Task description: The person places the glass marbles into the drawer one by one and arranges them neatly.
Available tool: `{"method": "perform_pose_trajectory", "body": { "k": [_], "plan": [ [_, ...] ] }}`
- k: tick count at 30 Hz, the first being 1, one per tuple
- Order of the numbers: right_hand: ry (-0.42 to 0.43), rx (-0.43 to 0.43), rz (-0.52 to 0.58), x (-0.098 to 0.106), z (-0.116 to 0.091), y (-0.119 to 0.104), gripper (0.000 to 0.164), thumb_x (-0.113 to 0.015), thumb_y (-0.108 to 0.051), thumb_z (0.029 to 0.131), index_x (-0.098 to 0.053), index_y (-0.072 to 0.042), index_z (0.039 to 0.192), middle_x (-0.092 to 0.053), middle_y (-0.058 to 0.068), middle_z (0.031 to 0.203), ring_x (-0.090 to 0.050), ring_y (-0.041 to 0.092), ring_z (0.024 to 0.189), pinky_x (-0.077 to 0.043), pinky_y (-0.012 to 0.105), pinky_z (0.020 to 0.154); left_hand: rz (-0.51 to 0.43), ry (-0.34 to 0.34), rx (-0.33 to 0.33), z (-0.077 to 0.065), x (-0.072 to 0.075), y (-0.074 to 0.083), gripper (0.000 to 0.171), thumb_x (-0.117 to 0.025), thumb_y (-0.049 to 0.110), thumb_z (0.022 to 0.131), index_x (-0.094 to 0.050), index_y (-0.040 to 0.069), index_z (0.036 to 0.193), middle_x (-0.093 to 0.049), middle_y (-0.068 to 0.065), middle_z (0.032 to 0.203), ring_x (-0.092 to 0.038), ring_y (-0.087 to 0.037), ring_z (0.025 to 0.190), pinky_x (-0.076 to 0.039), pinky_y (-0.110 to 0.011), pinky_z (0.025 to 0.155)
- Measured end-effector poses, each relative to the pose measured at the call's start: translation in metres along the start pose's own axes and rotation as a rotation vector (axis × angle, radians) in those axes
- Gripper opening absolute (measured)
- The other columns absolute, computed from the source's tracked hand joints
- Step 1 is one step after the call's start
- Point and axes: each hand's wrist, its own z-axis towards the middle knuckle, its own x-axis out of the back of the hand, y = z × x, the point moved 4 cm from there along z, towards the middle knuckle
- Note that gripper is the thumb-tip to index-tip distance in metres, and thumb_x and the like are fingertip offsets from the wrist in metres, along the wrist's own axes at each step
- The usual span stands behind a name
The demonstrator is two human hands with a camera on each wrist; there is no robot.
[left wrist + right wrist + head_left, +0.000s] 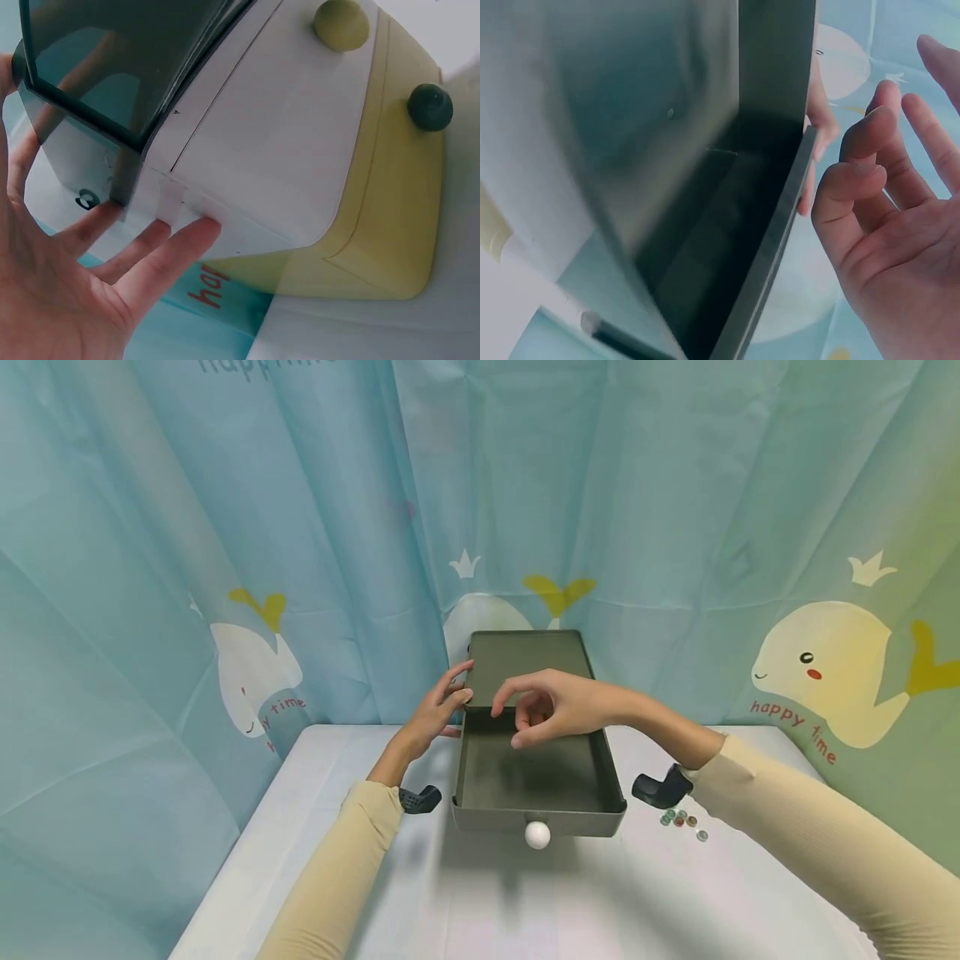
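A small drawer chest (528, 653) has a grey-green top and a top drawer (537, 822) pulled out toward me, with a round white knob (537, 835). My left hand (432, 714) rests its spread, nearly straight fingertips against the chest's left side. Below the top drawer, the left wrist view shows a white drawer (277, 127) and a yellow drawer (401, 172). Over the pulled-out drawer hovers my right hand (566, 703), fingers loosely bent and thumb apart, holding nothing. The right wrist view shows the drawer's bare inside (705, 225) beside that hand (907, 247).
Several small round glassy pieces (678, 818) lie on the white table (360, 893) to the right of the chest, near the right wrist's camera (662, 788). Behind the table hangs a light blue curtain (337, 527) printed with whales.
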Motion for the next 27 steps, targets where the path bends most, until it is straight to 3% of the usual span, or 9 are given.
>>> {"method": "perform_pose_trajectory", "body": {
  "k": [5, 13, 22, 27],
  "plan": [
    [0.028, -0.015, 0.017, 0.005, -0.017, -0.001, 0.034, -0.079, -0.019, 0.092, -0.063, -0.019, 0.122, -0.067, 0.004, 0.082, -0.057, 0.021, 0.066, -0.048, 0.027, 0.063, -0.009, 0.000, -0.011, 0.001, -0.001, 0.000, 0.059, -0.052, 0.042, 0.105, -0.031, 0.041, 0.160, -0.029, -0.015, 0.163, -0.041, -0.042, 0.141, -0.052, -0.065, 0.093],
    [0.110, -0.008, 0.025, 0.017, -0.049, -0.001, 0.034, -0.077, -0.013, 0.093, -0.062, -0.015, 0.124, -0.066, 0.007, 0.083, -0.061, 0.034, 0.069, -0.052, 0.028, 0.063, -0.010, -0.005, -0.036, 0.002, -0.002, 0.002, 0.060, -0.051, 0.043, 0.104, -0.031, 0.042, 0.160, -0.029, -0.013, 0.163, -0.040, -0.040, 0.142, -0.052, -0.064, 0.092],
    [0.295, 0.025, 0.012, 0.028, -0.092, 0.000, 0.034, -0.077, -0.003, 0.091, -0.063, -0.012, 0.121, -0.061, 0.007, 0.080, -0.058, 0.020, 0.067, -0.052, 0.029, 0.062, -0.006, -0.001, -0.035, 0.001, -0.004, 0.003, 0.060, -0.053, 0.043, 0.103, -0.032, 0.044, 0.159, -0.030, -0.012, 0.163, -0.042, -0.038, 0.142, -0.053, -0.063, 0.092],
    [0.328, 0.045, 0.028, 0.030, -0.113, 0.004, 0.037, -0.076, 0.001, 0.090, -0.062, -0.011, 0.122, -0.059, 0.008, 0.078, -0.056, 0.021, 0.064, -0.051, 0.030, 0.059, -0.002, -0.004, -0.038, 0.001, -0.004, 0.004, 0.061, -0.052, 0.042, 0.103, -0.032, 0.041, 0.160, -0.030, -0.013, 0.163, -0.042, -0.039, 0.142, -0.053, -0.063, 0.092]
  ]
}}
